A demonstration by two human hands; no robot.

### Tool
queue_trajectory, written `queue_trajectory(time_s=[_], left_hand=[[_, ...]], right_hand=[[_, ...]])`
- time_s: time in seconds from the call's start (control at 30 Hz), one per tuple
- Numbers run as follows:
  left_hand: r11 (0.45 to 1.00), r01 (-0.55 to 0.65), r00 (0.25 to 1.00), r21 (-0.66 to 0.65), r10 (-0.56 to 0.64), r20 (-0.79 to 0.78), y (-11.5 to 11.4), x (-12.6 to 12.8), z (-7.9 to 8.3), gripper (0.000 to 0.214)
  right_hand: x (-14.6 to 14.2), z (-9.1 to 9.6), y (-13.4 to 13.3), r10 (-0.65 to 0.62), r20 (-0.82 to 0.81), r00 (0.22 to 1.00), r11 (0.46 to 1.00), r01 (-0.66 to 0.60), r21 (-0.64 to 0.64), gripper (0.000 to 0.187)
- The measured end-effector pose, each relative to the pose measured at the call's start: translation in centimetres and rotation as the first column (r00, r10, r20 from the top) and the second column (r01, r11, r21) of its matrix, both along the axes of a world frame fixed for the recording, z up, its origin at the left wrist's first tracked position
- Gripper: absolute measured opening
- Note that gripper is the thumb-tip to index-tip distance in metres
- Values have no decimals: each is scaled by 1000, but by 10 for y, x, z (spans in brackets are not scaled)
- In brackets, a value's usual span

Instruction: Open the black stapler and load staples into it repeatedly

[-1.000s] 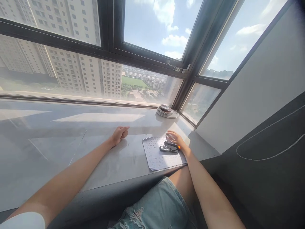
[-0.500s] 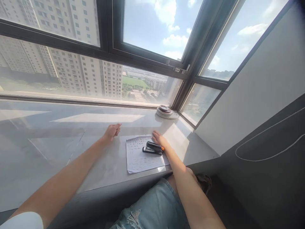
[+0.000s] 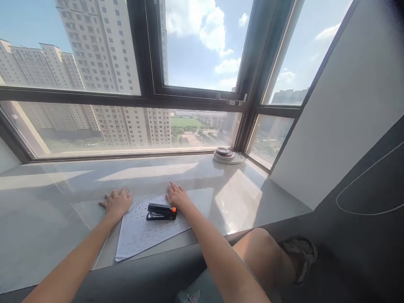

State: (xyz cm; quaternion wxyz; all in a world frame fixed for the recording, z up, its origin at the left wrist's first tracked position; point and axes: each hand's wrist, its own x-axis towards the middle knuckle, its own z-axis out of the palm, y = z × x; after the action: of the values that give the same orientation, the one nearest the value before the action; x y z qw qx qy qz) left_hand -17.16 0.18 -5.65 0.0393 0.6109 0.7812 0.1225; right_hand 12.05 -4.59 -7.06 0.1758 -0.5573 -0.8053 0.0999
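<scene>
On the pale windowsill (image 3: 217,195) lies a small stack of printed paper sheets (image 3: 142,235), turned at an angle. A black stapler (image 3: 161,211) with an orange tip at its right end rests on the sheets. My left hand (image 3: 118,203) lies with fingers spread at the upper left corner of the paper. At the upper right edge, my right hand (image 3: 177,195) rests flat with its fingers stretched out, just above the stapler's orange end. Neither hand holds anything that I can see.
A low pile of round plates or discs (image 3: 225,155) sits in the far corner by the window frame (image 3: 192,103). A white wall (image 3: 318,109) rises at the right, with a hanging cord (image 3: 356,213). My bent knee (image 3: 260,244) is below the sill's front edge.
The paper and stapler have shifted left and turned. My left hand has opened from closed fingers and reached the paper's corner. My right hand moved left with the paper; the view swung too.
</scene>
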Motion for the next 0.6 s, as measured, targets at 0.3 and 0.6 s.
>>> queue_trajectory(time_s=[0.3, 0.6], left_hand=[[998, -18, 1000, 62, 19, -17, -1, 5, 0, 54], [993, -50, 999, 103, 50, 3, -1, 3, 3, 47]], right_hand=[[66, -1, -10, -93, 49, 994, 994, 96, -59, 69], [232, -14, -38, -368, 204, 907, 930, 359, 83, 57]])
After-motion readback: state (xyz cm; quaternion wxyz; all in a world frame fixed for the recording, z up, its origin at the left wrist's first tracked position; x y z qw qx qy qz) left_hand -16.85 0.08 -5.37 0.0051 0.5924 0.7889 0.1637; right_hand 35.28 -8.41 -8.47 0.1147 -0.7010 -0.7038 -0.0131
